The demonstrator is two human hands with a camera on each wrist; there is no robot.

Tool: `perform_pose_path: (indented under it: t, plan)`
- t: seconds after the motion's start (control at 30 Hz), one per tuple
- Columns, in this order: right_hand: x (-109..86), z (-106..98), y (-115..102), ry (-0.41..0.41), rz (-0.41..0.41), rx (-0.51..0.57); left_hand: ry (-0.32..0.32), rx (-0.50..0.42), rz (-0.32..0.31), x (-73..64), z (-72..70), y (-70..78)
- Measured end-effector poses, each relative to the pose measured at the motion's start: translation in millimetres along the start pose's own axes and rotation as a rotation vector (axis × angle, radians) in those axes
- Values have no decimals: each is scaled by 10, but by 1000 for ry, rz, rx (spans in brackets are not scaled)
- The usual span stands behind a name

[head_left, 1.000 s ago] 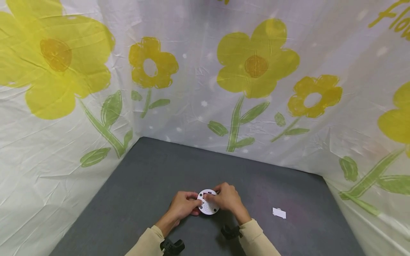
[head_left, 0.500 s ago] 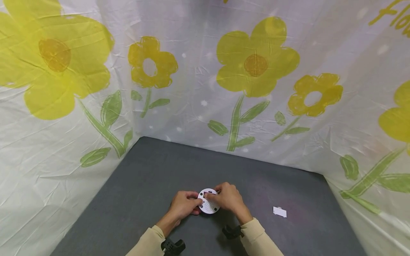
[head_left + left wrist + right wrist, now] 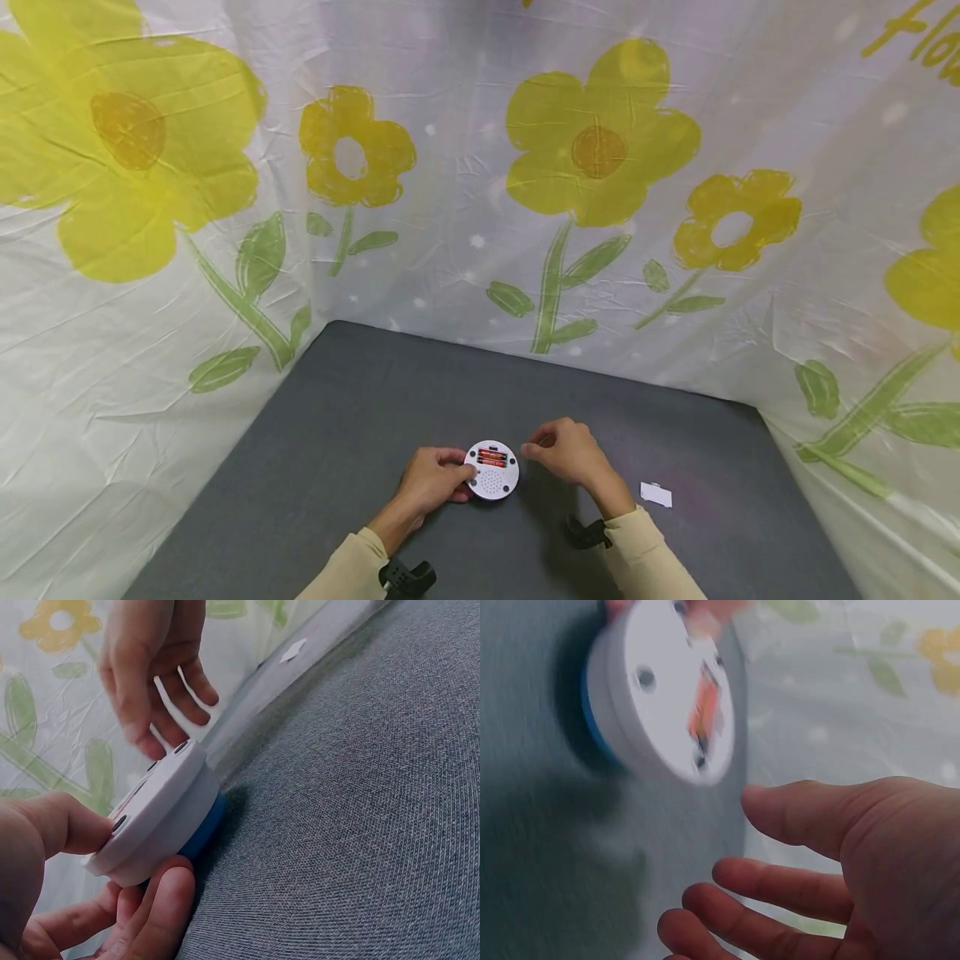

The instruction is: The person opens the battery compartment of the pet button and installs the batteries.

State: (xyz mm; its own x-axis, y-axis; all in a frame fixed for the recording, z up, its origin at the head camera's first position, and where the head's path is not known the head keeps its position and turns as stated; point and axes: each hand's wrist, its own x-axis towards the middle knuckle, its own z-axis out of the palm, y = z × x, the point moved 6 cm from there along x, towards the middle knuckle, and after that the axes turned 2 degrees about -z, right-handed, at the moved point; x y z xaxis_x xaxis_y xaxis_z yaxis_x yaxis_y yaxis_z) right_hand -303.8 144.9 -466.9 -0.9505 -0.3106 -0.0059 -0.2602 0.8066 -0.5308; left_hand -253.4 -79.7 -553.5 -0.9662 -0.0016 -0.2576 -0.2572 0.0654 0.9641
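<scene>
A round white device with a blue lower part is held in my left hand, thumb on its upturned face and fingers at its side. Two orange-red batteries lie side by side in the uncovered compartment of that face. Small dark feet and a patch of little holes also show there. My right hand is apart from the device, just to its right, with nothing in its loosely bent fingers. In the right wrist view the fingers are spread below the device, which is blurred.
A small white battery cover lies on the dark grey table, to the right of my right hand. A white curtain printed with yellow flowers stands along the table's back and sides.
My right hand has let go of the compartment area and moved right, uncovering both batteries to view. The left hand keeps its hold on the device.
</scene>
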Motion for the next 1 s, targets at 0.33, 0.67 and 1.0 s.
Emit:
perform_pose_path:
  t: [0.33,0.67,1.0]
  plan:
    - [-153,-543,432,-2,34,-88,8,-4,-4,0,5,-18]
    - [-349,-873,879,1,15,-247,8,14,-13,16,6,-10]
    - [-519,-904,1224,-31,-33,-318,12,27,-17,36,-2,-17]
